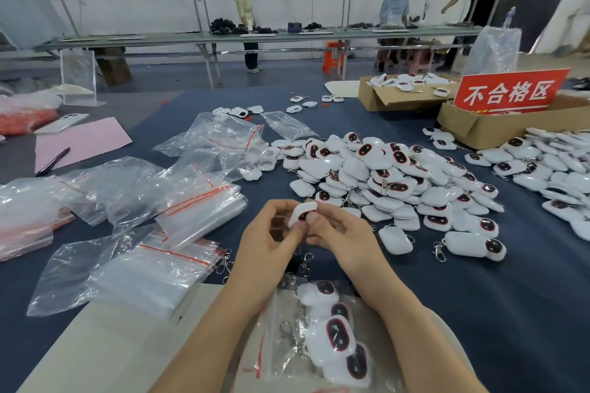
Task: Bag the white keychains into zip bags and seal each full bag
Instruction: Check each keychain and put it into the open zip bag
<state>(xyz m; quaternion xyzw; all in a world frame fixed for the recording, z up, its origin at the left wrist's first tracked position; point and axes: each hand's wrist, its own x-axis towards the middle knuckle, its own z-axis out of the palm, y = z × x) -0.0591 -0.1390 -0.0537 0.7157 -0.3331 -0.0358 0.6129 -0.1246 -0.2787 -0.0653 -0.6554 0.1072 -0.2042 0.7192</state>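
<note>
One keychain [301, 212] is held up at lower centre of the frame, between two hands. The left hand [271, 233] has its fingers curled and pinches the keychain's left side. The right hand [338, 233] pinches the other side, with its thumb pressed on the front. The keychain is a rounded white case with a dark oval face ringed in red.

Below the hands, at the bottom centre, lies one clear bag [274, 357] with a red zip strip. At least four keychains show in it, faces up, with metal clips beside them. I cannot tell whether its strip is sealed.

A loose pile [383, 179] of the same keychains fills the middle right of the blue table [479, 297], too many to count. A second heap [549, 169] runs off the right edge. Several lie singly nearby, some showing silver clasps.

Empty bags [198, 210] lie in several stacks and loose sheets across the left half, all clear with red strips.

Two boxes [376, 96] stand at the upper right. The farther one holds keychains, and the nearer one carries one red sign [507, 92] with white characters. One pink paper [83, 142] and one pen [52, 162] lie at the left. Three people [245, 9] stand or sit at a long bench along the top of the frame.
</note>
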